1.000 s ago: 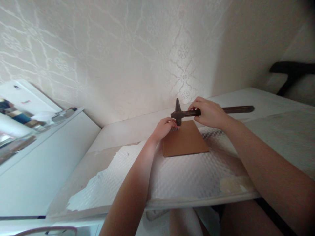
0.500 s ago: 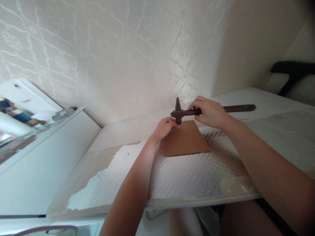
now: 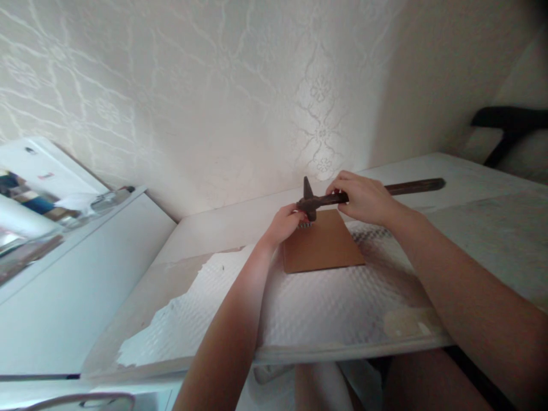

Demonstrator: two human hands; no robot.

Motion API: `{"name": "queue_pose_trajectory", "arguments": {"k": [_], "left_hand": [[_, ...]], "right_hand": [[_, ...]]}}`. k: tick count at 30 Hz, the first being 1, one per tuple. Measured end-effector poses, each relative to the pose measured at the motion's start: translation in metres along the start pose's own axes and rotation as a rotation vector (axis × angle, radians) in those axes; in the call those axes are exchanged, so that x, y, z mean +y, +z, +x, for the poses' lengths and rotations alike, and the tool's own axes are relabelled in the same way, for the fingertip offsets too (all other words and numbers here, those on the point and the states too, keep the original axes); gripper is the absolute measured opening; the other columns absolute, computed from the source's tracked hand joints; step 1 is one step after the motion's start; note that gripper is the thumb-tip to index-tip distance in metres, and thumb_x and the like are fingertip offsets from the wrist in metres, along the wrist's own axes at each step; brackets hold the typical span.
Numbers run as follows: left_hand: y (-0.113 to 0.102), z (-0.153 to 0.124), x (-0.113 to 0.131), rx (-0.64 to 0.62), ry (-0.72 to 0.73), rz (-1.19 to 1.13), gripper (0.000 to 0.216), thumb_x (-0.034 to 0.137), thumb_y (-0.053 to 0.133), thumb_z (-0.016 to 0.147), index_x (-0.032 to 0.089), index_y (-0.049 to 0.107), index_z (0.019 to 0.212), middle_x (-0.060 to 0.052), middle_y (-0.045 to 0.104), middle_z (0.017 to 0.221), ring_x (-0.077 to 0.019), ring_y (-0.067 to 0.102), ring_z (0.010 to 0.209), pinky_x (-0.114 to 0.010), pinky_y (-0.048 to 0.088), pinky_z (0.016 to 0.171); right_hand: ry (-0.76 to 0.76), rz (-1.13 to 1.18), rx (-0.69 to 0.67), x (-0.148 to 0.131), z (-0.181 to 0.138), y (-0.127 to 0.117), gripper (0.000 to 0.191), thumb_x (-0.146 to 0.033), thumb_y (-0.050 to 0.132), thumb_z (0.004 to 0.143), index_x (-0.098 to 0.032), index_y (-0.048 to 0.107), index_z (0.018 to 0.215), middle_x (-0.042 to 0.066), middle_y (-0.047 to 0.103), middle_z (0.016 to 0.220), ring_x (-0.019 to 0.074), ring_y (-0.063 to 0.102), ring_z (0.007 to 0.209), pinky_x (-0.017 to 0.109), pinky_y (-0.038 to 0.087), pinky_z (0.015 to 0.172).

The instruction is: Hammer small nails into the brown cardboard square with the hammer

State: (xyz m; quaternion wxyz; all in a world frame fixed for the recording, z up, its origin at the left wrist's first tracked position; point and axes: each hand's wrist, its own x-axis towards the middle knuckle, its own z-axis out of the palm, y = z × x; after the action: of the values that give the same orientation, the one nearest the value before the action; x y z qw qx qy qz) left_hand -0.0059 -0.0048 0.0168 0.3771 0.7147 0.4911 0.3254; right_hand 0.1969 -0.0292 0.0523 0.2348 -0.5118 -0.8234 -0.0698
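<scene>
A hammer (image 3: 309, 205) with a dark head and a dark handle is gripped near its head by my right hand (image 3: 363, 197). Its head is over the far left part of a flat brown board (image 3: 323, 245). My left hand (image 3: 285, 224) rests at the board's left edge, its fingers closed just under the hammer head. Beside those fingertips a small striped, metallic-looking piece (image 3: 305, 225) shows on the board. The fingers and the hammer partly hide it, so its kind and how it is held are unclear.
White quilted padding (image 3: 329, 308) lies under the board on the table (image 3: 171, 257). A white cabinet (image 3: 85, 274) with assorted items on top stands at the left. The patterned wall (image 3: 192, 114) rises behind the table. A black armrest-like part (image 3: 509, 120) is at the far right.
The hammer head has dropped slightly and tilted, coming closer to my left fingertips. My right hand has shifted slightly with it. My left hand and the board stay in place.
</scene>
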Motion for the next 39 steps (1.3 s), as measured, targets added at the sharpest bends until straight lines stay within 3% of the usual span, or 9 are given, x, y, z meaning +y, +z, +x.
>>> {"name": "queue_pose_trajectory", "arguments": {"k": [39], "left_hand": [[-0.0003,0.0024,-0.0071,-0.03,0.025,-0.088,0.02,0.014,0.052,0.066,0.013,0.066,0.081,-0.006,0.069,0.083,-0.0185,0.062,0.083,-0.031,0.045,0.082]], "right_hand": [[-0.002,-0.027,0.019,-0.0032,-0.0002,-0.0027,0.029,-0.011,0.052,0.07,-0.024,0.064,0.094,0.002,0.058,0.096,0.0165,0.055,0.076,0.026,0.03,0.053]]}}
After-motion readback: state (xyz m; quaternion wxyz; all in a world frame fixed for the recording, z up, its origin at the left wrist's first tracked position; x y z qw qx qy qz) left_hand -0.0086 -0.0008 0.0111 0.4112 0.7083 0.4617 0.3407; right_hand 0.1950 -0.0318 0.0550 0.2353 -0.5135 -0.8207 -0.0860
